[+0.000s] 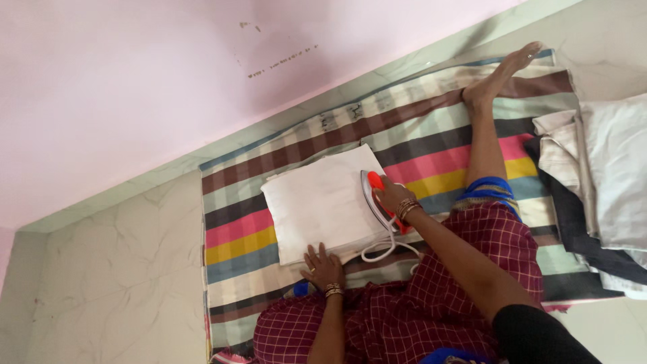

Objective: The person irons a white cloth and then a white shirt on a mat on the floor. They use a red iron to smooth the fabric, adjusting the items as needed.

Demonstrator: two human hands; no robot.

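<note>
The iron (379, 200) at frame centre is gripped by the right hand (394, 197); the white cloth (320, 202) is pressed flat by the open left hand (322, 266). Scorching is risked if the iron is rested; the cord (384, 248) may snag.

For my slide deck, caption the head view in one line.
Right hand grips an iron on folded white cloth; left hand presses it.

My left hand (322, 265) lies flat, palm down, fingers spread, wrist bangled, forearm running straight back to me, while my right hand (393, 195) is closed in a grip, arm extended forward, one bare leg stretched out.
</note>
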